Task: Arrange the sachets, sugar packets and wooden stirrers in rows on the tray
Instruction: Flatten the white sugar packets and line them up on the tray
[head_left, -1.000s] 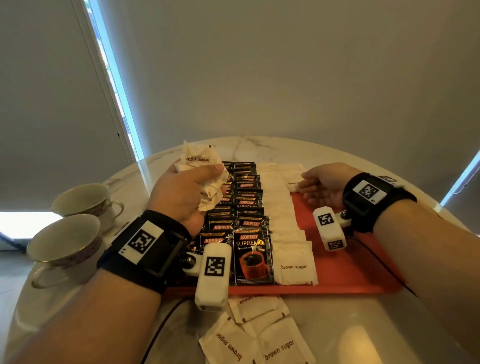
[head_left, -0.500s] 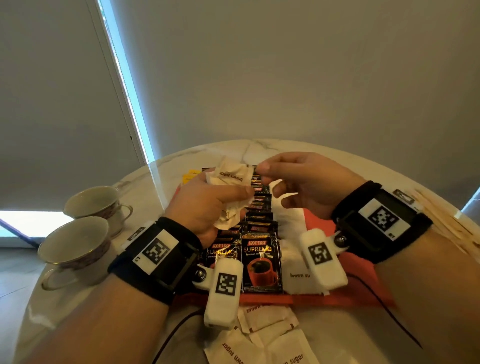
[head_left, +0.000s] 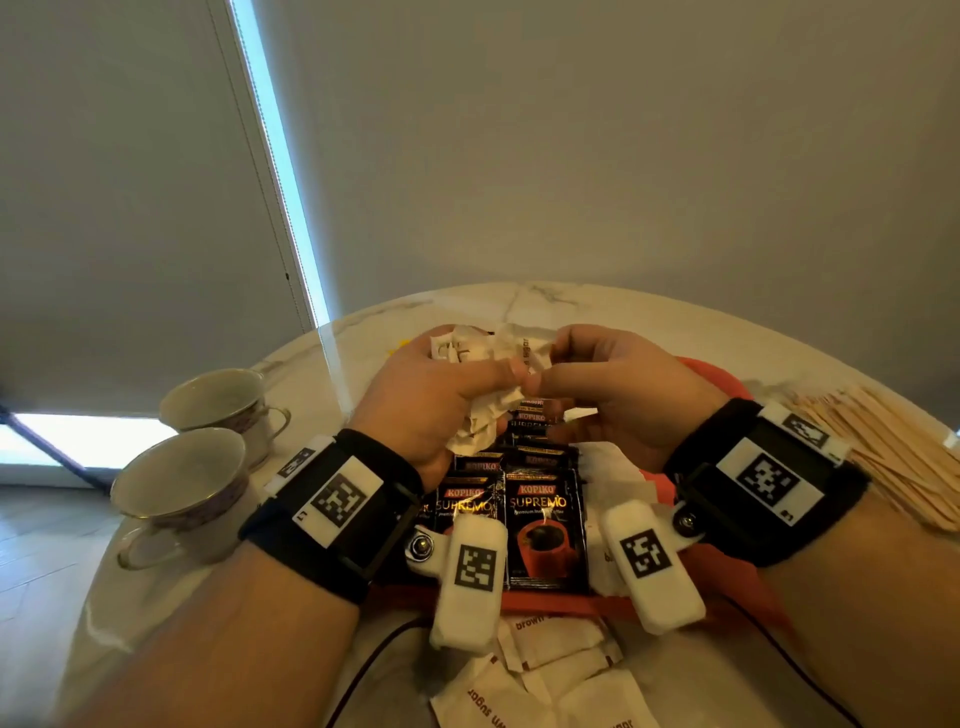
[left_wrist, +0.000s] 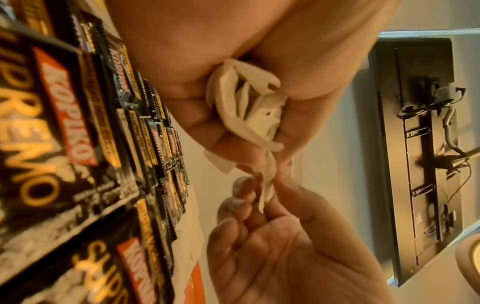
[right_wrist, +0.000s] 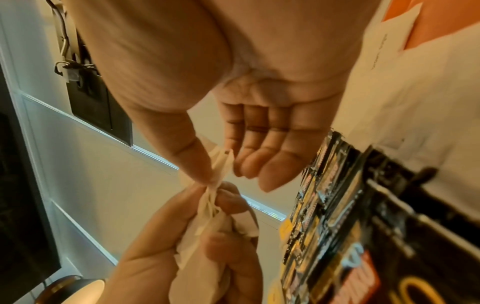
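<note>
My left hand (head_left: 441, 395) grips a crumpled bunch of white sugar packets (head_left: 483, 415) above the red tray (head_left: 722, 379); the same bunch (left_wrist: 249, 115) fills its fist in the left wrist view. My right hand (head_left: 597, 379) pinches one packet (right_wrist: 219, 170) of that bunch between thumb and forefinger, its other fingers loosely curled. Under both hands, two rows of black Kopiko coffee sachets (head_left: 545, 530) lie on the tray, with a row of white sugar packets (head_left: 618, 478) to their right. Wooden stirrers (head_left: 883, 452) lie in a pile on the table at the right.
Two empty teacups (head_left: 182, 483) stand at the table's left edge. Several loose brown sugar packets (head_left: 550, 675) lie on the marble table (head_left: 597, 306) in front of the tray. Thin cables run from both wrist cameras across the near table.
My right hand left the tray's sugar row, rose to meet my left hand and took hold of a packet in its bunch. Both hands came closer together above the sachets.
</note>
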